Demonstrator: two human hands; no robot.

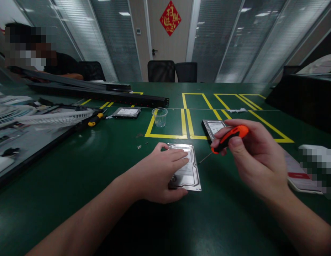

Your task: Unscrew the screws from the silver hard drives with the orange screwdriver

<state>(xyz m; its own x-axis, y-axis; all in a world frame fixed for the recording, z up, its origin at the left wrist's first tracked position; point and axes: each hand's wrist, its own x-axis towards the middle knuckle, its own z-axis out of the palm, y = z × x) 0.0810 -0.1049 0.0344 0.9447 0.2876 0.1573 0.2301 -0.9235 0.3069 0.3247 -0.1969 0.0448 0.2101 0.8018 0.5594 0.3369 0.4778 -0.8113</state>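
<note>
A silver hard drive (190, 174) lies flat on the green table in front of me. My left hand (165, 170) grips it from the left, its fingers across the top cover and its thumb along the near edge. In my right hand (251, 153) is a screwdriver (229, 138) with an orange and black handle. The screwdriver's thin shaft slants down to the left, and its tip is by the drive's right edge; whether it touches is not clear. Several small screws (139, 147) lie on the table beyond my left hand.
A clear plastic cup (160, 118) stands beyond the drive, between two more hard drives (127, 112) (212, 127). A yellow and black screwdriver (96, 120), white fan grilles (58, 118) and long black rails (109, 96) are at left. A phone (301, 174) lies at right. Someone sits at the far left.
</note>
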